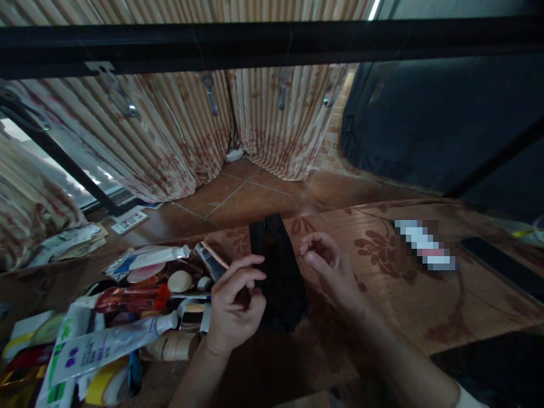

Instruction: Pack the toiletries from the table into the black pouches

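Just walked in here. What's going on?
A person has both bare hands around a black pouch, or something like one, on a patterned cloth. The left hand is at its left edge, perhaps touching it; the right hand is just off its right side, fingers curled. Left of them lies a jumble including a white tube and a red bottle; far right, what looks like a phone.

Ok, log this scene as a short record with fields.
Left hand: fingers curled at the left edge of a black, fabric-looking item; contact unclear
Right hand: just right of that item, fingers bent
Left side: clutter, including a white tube with purple print and a translucent red plastic bottle
Right side: dark, flat, phone-like rectangle
Surface: brown floral-patterned cloth
Background: striped, pleated fabric curtains
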{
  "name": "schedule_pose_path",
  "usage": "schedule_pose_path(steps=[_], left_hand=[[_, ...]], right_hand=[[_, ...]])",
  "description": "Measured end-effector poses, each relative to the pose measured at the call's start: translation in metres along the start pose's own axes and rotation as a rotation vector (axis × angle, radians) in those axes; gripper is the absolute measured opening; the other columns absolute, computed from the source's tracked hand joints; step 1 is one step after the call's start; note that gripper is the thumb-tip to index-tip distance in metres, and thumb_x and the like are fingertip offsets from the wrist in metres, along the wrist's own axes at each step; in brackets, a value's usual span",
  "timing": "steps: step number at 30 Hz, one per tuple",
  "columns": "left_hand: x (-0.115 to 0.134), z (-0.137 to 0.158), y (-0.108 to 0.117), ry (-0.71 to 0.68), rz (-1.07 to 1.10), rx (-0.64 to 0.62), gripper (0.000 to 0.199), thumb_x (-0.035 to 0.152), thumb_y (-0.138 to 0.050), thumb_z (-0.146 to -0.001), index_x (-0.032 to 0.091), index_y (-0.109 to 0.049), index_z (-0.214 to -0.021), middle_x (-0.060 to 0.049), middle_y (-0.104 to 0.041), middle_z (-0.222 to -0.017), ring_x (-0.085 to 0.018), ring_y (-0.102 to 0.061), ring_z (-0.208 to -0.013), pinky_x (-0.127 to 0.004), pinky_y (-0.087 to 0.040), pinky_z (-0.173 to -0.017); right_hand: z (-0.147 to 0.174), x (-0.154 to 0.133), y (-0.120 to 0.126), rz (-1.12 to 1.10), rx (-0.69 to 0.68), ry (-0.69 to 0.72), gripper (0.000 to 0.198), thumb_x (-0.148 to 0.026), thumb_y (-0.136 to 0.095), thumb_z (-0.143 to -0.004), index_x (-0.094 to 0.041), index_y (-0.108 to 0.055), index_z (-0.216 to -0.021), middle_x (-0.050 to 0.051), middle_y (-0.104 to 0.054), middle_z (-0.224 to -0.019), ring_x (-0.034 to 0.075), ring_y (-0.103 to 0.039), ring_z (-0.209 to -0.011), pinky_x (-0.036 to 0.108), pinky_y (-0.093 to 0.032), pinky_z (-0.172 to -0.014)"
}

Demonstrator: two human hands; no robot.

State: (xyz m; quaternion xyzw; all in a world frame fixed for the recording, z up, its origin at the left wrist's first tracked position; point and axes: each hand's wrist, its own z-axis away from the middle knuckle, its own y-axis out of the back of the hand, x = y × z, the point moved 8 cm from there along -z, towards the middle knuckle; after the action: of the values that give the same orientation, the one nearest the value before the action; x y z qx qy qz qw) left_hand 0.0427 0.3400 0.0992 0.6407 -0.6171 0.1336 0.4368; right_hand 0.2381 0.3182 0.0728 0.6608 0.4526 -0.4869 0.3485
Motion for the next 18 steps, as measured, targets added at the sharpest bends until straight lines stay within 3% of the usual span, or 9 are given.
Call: schedule_pose_path(steps=[4, 9, 12, 18], left_hand=[[0.007, 0.001, -0.002, -0.032, 0.018, -0.032, 0.028, -0.001, -0.052, -0.067, 0.019, -0.062, -0.085, -0.005, -0.066, -0.105, -0.007, -0.052, -0.058, -0.023, -0.046, -0.055], [0.008, 0.001, 0.001, -0.038, 0.003, -0.057, 0.031, -0.002, -0.051, -0.067, 0.019, -0.062, -0.085, -0.004, -0.067, -0.099, -0.009, -0.058, -0.066, -0.022, -0.047, -0.058], [0.001, 0.003, 0.005, -0.009, -0.014, -0.064, 0.03, -0.001, -0.051, -0.069, 0.02, -0.063, -0.088, -0.004, -0.068, -0.098, -0.01, -0.058, -0.065, -0.023, -0.046, -0.056], [-0.006, 0.007, 0.004, 0.018, 0.004, -0.09, 0.022, 0.005, -0.055, -0.077, 0.02, -0.063, -0.091, -0.005, -0.068, -0.095, -0.016, -0.064, -0.087, -0.027, -0.051, -0.072]], right_hand=[[0.0, 0.004, -0.018, 0.085, -0.09, -0.058, 0.031, -0.032, -0.071, -0.073, -0.022, -0.055, -0.098, 0.001, -0.058, -0.091, 0.014, -0.056, -0.078, 0.025, -0.047, -0.066], [-0.005, 0.024, -0.008, 0.078, 0.0, -0.146, 0.029, -0.013, -0.057, -0.065, -0.019, -0.055, -0.093, 0.0, -0.059, -0.083, 0.013, -0.055, -0.071, 0.024, -0.045, -0.06], [-0.007, 0.037, 0.003, 0.074, 0.061, -0.231, 0.035, -0.012, -0.053, -0.062, -0.019, -0.055, -0.095, -0.001, -0.059, -0.079, 0.012, -0.053, -0.064, 0.023, -0.042, -0.054], [-0.005, 0.043, 0.001, 0.024, 0.042, -0.305, 0.039, -0.013, -0.053, -0.062, -0.02, -0.054, -0.1, -0.003, -0.058, -0.071, 0.011, -0.05, -0.054, 0.021, -0.038, -0.046]])
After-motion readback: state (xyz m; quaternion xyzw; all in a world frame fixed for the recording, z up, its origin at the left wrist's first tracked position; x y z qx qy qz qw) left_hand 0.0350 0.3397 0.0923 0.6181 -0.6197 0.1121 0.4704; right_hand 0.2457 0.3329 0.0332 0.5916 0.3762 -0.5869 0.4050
